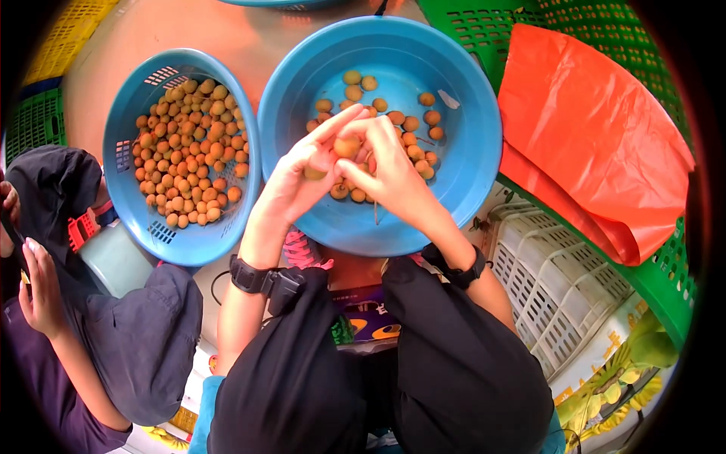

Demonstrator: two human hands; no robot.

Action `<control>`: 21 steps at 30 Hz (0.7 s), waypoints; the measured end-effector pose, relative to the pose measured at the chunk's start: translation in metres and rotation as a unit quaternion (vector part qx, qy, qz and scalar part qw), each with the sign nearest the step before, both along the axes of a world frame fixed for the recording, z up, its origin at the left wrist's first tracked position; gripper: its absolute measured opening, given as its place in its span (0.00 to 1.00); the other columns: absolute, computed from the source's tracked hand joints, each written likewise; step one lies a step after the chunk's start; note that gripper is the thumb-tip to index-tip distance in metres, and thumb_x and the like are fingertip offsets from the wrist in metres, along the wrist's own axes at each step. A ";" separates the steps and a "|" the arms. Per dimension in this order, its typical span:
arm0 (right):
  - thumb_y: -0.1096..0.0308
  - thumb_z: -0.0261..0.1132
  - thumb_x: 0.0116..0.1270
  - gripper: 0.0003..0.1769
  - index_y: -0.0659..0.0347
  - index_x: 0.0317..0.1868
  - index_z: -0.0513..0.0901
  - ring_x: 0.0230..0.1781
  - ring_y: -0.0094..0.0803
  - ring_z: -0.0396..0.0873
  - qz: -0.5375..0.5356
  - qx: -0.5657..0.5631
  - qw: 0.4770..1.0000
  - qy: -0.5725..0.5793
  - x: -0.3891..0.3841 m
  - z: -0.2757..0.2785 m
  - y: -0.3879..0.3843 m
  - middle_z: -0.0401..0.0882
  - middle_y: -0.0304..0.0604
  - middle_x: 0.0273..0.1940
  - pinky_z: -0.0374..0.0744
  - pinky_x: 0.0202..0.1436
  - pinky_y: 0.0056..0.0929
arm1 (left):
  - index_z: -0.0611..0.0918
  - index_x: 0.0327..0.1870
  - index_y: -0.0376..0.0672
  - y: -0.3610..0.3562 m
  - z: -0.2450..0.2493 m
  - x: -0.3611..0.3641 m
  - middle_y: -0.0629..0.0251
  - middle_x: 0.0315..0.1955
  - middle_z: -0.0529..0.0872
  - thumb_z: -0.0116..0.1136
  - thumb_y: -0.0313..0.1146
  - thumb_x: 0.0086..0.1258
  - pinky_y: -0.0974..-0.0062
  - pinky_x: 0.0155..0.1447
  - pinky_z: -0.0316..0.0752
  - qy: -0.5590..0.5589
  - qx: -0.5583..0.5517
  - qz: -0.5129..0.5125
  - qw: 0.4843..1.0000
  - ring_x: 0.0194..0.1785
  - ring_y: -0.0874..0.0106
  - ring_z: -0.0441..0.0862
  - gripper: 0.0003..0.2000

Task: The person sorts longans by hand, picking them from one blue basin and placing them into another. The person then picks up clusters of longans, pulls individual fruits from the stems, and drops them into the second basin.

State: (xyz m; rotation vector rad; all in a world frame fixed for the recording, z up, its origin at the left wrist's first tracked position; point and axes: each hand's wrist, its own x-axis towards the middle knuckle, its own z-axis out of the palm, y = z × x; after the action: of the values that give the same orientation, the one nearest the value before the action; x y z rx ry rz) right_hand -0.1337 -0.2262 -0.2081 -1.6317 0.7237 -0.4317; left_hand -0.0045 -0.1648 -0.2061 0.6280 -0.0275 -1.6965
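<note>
Over a wide blue basin [465,170] my two hands meet, fingertips close together. My left hand [306,166] is curled around round brown fruits, with one fruit [347,147] showing between the hands. The bent fingers of my right hand [389,170] touch the same cluster, thumb and forefinger near that fruit; what they pinch is too small to make out. A thin stem hangs below the hands. More loose brown fruits [411,123] lie in the basin behind and under my hands, and a small whitish scrap [449,99] rests inside at the right.
Left of the basin stands a blue basket [179,250] full of brown fruits. Red plastic [582,136] lies over a green crate [658,280] at the right, beside a white crate [552,287]. At the far left sits a co-worker in dark clothes, a hand [44,291] visible.
</note>
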 end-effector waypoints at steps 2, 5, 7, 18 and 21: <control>0.72 0.60 0.53 0.14 0.62 0.37 0.65 0.32 0.25 0.68 -0.008 0.152 0.988 -0.002 -0.003 -0.020 -0.006 0.63 0.42 0.38 0.71 0.35 0.22 | 0.55 0.62 0.33 0.002 0.002 0.001 0.52 0.61 0.57 0.45 0.26 0.36 0.71 0.66 0.52 -0.052 0.017 -0.027 0.998 0.64 0.63 0.56 0.41; 0.70 0.59 0.54 0.15 0.62 0.41 0.65 0.33 0.25 0.67 -0.039 0.144 0.989 0.000 -0.012 -0.021 -0.010 0.65 0.40 0.35 0.69 0.38 0.22 | 0.55 0.63 0.37 0.003 0.004 0.001 0.54 0.61 0.58 0.46 0.24 0.44 0.71 0.63 0.57 -0.082 -0.012 -0.046 0.996 0.63 0.64 0.58 0.37; 0.67 0.57 0.55 0.19 0.61 0.46 0.65 0.35 0.34 0.71 -0.012 0.052 0.995 0.089 -0.022 -0.015 -0.013 0.68 0.45 0.38 0.71 0.40 0.28 | 0.64 0.57 0.37 0.006 -0.017 0.002 0.57 0.56 0.66 0.47 0.24 0.52 0.72 0.58 0.63 -0.265 -0.015 -0.104 0.958 0.60 0.67 0.63 0.26; 0.69 0.57 0.56 0.19 0.57 0.49 0.68 0.31 0.29 0.74 0.034 -0.040 0.972 0.229 -0.029 -0.003 -0.008 0.70 0.42 0.36 0.73 0.37 0.27 | 0.72 0.48 0.35 0.039 0.036 0.071 0.56 0.42 0.78 0.46 0.34 0.64 0.74 0.45 0.73 -0.454 0.062 -0.048 0.887 0.42 0.68 0.78 0.15; 0.71 0.55 0.58 0.18 0.59 0.51 0.68 0.31 0.26 0.70 0.044 -0.011 0.979 0.197 -0.026 0.004 -0.005 0.68 0.40 0.34 0.71 0.36 0.23 | 0.74 0.45 0.40 0.061 0.006 0.119 0.59 0.35 0.79 0.52 0.31 0.59 0.73 0.45 0.71 -0.693 0.184 0.062 0.694 0.43 0.69 0.75 0.13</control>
State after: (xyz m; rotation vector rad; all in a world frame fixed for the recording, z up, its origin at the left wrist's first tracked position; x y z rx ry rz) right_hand -0.1597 -0.2310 -0.2045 -1.7839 0.9371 -0.0482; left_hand 0.1140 -0.1040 -0.2002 2.0465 -0.7133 -0.7204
